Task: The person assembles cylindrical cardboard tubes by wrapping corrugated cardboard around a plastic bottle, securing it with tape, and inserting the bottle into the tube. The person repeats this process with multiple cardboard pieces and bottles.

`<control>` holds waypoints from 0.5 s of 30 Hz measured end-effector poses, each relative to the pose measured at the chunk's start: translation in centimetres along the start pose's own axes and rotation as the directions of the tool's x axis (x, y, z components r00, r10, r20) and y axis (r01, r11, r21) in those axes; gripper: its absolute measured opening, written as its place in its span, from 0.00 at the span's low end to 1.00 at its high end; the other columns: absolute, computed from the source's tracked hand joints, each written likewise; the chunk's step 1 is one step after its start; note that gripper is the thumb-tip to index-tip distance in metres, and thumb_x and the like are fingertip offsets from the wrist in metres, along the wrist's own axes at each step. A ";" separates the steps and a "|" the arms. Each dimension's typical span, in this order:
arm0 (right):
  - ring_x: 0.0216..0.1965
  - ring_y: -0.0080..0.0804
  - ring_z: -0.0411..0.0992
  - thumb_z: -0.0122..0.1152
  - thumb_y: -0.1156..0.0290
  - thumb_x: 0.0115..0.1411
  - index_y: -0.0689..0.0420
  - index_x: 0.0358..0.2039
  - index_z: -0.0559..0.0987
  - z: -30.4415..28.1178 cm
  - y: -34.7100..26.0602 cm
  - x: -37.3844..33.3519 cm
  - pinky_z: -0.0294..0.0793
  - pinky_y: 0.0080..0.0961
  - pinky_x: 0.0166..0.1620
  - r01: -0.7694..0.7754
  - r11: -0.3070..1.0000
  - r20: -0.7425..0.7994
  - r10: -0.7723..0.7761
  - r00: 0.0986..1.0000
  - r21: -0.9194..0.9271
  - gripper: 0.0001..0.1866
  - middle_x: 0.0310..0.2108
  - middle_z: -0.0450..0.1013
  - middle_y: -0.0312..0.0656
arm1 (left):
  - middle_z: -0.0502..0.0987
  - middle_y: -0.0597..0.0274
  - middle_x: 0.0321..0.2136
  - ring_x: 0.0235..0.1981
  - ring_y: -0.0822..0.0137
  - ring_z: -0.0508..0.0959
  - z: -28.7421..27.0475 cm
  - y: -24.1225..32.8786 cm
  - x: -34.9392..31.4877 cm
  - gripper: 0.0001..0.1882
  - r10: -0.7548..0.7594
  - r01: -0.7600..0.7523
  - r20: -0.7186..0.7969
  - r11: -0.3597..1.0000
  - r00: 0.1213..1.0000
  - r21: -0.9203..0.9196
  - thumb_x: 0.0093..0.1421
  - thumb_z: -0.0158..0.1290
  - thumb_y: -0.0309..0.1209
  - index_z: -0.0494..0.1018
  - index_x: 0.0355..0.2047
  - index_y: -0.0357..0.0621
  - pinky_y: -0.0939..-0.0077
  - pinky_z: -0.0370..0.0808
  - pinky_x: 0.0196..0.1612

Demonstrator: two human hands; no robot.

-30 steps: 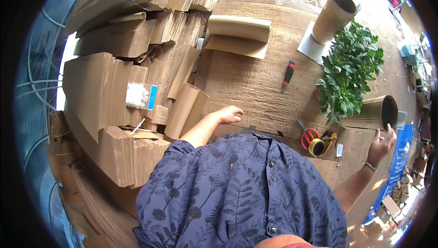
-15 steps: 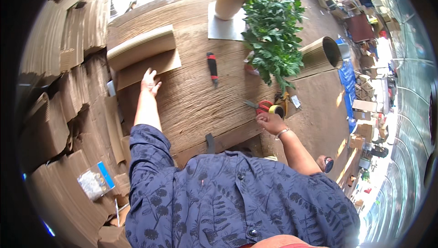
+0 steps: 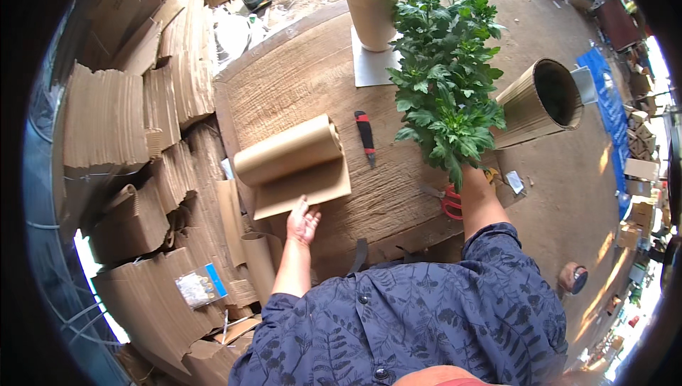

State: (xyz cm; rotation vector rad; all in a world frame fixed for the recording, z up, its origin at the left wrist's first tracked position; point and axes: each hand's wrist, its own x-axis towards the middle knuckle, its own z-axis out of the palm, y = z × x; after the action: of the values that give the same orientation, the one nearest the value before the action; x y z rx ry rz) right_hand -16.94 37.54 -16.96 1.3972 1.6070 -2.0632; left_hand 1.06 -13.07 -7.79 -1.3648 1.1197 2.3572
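Note:
My left hand (image 3: 304,222) is at the near edge of a partly curled sheet of brown cardboard (image 3: 291,155). Its palm faces up and its fingers are stretched out, the tips touching or almost touching the edge. Only the back part of my right hand (image 3: 475,178) shows; leaves of a bushy green plant (image 3: 451,73) cover its fingers, so its grip is hidden. Red-handled scissors (image 3: 452,203) lie just left of my right forearm. A red and black utility knife (image 3: 365,138) rests between the cardboard and the plant.
A cardboard tube (image 3: 373,13) stands upright on a white sheet (image 3: 369,73) at the table's far side. Another corrugated tube (image 3: 536,105) leans at the right. Stacks of cardboard (image 3: 106,119) crowd the left, with a plastic bag (image 3: 195,288) on them.
My right hand has left the scissors and tape roll and gone in under the plant's leaves. My left hand stays by the cardboard's near edge. The whole view has shifted.

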 end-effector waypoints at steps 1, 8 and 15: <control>0.30 0.31 0.77 0.60 0.72 0.57 0.58 0.40 0.78 0.1 0.2 0.3 0.75 0.26 0.32 0.003 1.000 0.002 -0.003 1.000 0.004 0.10 0.30 0.76 0.39 | 0.74 0.59 0.52 0.46 0.58 0.78 -0.2 -0.7 -1.0 0.28 0.013 -0.012 -0.015 0.999 1.000 0.044 0.68 0.48 0.31 0.59 0.67 0.50 0.61 0.76 0.45; 0.35 0.30 0.76 0.61 0.75 0.55 0.56 0.44 0.73 -0.1 -1.4 2.3 0.75 0.26 0.35 0.169 0.986 0.104 -0.170 0.980 0.018 0.16 0.34 0.75 0.38 | 0.73 0.56 0.53 0.51 0.55 0.75 1.7 -0.8 -3.4 0.29 0.025 -0.011 -0.102 0.990 0.995 0.138 0.68 0.50 0.34 0.58 0.67 0.47 0.58 0.71 0.53; 0.42 0.28 0.73 0.61 0.79 0.52 0.56 0.53 0.66 3.8 -5.0 2.3 0.73 0.24 0.42 0.548 0.836 0.425 -0.494 0.759 -0.006 0.27 0.42 0.71 0.38 | 0.65 0.58 0.62 0.58 0.52 0.69 1.5 -2.1 -2.8 0.30 0.019 -0.004 -0.101 0.989 0.995 0.149 0.67 0.50 0.34 0.57 0.68 0.50 0.55 0.64 0.60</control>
State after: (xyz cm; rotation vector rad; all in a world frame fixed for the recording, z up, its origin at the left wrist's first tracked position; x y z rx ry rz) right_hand -23.44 37.29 -15.49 0.4278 2.0399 -2.2633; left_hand 2.73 -10.00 -6.18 -1.4430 1.3062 2.1832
